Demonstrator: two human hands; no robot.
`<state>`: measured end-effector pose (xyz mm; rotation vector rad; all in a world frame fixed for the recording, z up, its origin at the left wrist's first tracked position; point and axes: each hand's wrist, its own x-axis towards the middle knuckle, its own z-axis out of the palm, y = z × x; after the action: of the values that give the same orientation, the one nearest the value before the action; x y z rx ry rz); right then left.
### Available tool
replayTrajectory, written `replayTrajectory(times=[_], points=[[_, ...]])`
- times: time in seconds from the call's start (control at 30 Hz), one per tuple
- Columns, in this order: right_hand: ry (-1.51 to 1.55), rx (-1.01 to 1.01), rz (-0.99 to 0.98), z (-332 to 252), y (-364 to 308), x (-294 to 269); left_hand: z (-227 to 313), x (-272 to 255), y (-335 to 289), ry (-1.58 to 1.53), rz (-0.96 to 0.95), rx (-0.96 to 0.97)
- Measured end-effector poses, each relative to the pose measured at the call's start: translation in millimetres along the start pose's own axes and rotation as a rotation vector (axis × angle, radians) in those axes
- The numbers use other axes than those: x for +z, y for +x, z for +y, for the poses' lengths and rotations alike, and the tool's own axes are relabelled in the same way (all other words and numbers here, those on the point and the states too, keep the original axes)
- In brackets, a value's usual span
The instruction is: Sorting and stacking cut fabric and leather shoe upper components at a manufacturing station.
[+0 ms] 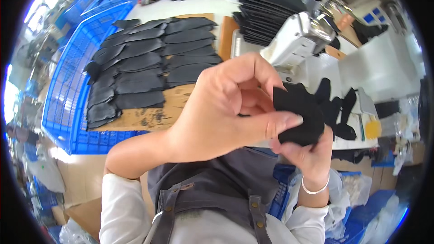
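Head view: your left hand (217, 113) and right hand (314, 153) share one irregular black fabric-like piece (298, 110).
Left fingers pinch it tightly, thumb on its face; right fingers, partly hidden, close on its lower edge. It's right of one bare-edged brown board (175, 101).

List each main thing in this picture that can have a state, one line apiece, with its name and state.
Black piece: held up
Left hand: closed on the black piece, thumb in front
Right hand: closed on the same piece
Board: stained, partly covered
Flat black pieces: laid in overlapping rows
Blue crate: partly covered
Dark stack: piled in layers
White machine: running or stopped, cannot tell
Apron: worn
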<state>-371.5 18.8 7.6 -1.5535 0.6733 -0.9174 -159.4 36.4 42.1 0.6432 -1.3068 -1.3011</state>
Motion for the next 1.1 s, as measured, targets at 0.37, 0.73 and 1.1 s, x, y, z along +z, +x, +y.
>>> replayTrajectory(times=[0.37,0.73,1.1], points=[[-0.26,0.542,-0.133,-15.7,8.1,-63.3,-44.5,-8.2,36.4,0.27,-0.229,-0.604],[-0.372,0.518,-0.102,-15.0,15.2,-45.2,-38.7,-12.0,39.2,0.78,-0.324,-0.465],[-0.476,0.535,-0.074,-8.9,17.9,-38.6,-48.4,-17.9,42.0,0.823,-0.344,-0.416]])
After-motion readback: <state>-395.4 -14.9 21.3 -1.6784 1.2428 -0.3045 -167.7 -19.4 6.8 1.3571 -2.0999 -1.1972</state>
